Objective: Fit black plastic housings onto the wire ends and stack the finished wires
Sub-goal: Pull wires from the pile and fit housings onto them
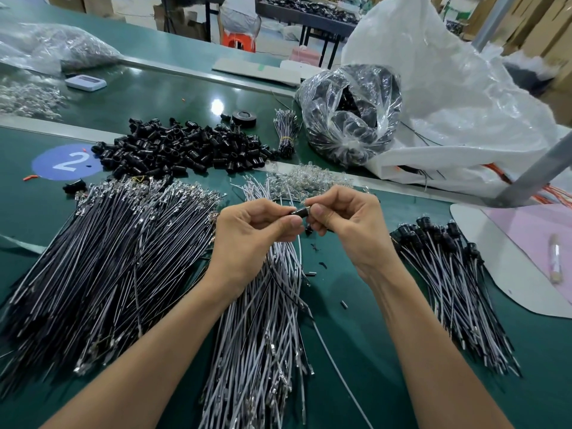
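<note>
White wires [257, 320]: lying heaped, thin, uncounted.
Left hand [247, 233]: pinching one glossy black housing [298, 211].
Right hand [346, 224]: pinching its other end.

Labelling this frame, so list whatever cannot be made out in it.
All in the head view:
1. The housing: mostly covered by fingers of the left hand and right hand; how far it is fitted cannot be told.
2. The black wires: cut off by the left edge.
3. The white wires: run off the bottom edge.
4. The bag: contents obscured by creased, glaring plastic.
</note>
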A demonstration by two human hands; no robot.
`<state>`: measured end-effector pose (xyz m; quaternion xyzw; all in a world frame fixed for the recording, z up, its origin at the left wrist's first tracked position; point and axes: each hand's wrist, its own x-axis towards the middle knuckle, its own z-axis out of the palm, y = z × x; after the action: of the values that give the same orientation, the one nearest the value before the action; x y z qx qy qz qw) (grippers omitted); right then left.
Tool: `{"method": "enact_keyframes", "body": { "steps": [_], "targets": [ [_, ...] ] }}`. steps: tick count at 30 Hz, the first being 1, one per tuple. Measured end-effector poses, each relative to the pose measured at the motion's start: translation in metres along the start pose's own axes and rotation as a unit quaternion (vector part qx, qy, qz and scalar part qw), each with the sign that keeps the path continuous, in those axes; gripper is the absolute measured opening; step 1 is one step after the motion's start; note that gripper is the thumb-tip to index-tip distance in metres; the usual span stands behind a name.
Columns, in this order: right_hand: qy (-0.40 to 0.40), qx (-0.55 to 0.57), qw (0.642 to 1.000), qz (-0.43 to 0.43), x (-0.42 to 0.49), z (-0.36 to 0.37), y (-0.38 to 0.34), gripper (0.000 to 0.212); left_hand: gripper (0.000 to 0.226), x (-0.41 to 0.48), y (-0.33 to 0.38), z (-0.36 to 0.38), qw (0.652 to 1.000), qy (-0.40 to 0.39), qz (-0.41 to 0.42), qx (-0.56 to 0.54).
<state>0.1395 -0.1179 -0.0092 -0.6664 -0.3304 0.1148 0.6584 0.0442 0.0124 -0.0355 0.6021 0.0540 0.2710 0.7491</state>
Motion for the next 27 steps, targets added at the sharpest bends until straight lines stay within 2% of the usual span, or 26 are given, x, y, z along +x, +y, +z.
{"method": "enact_keyframes", "body": {
  "steps": [11,16,21,23,25,27],
  "targets": [
    [-0.032,0.008,0.999,0.018,-0.005,-0.004,0.005,0.016,0.018,-0.001,0.001,-0.002,0.999,-0.033,-0.007,-0.002],
    [-0.025,-0.014,1.000,0.006,-0.005,0.001,0.006,0.019,0.014,0.001,0.002,-0.007,1.000,-0.020,0.000,0.022],
    [-0.040,0.092,0.995,0.020,-0.005,0.008,0.001,0.017,0.018,0.004,0.009,0.003,0.999,-0.010,-0.028,-0.044],
    [-0.052,0.096,0.994,0.006,-0.004,0.008,-0.004,0.012,0.024,0.002,0.012,0.003,0.997,-0.022,-0.048,-0.059],
    [-0.040,0.145,0.989,0.009,-0.005,0.007,-0.010,0.017,0.029,-0.001,0.015,0.003,0.994,-0.055,-0.076,-0.050],
    [0.021,0.236,0.971,0.039,-0.003,0.003,-0.024,0.023,0.031,-0.005,0.017,0.004,0.986,-0.129,-0.099,-0.034]
  ]
}}
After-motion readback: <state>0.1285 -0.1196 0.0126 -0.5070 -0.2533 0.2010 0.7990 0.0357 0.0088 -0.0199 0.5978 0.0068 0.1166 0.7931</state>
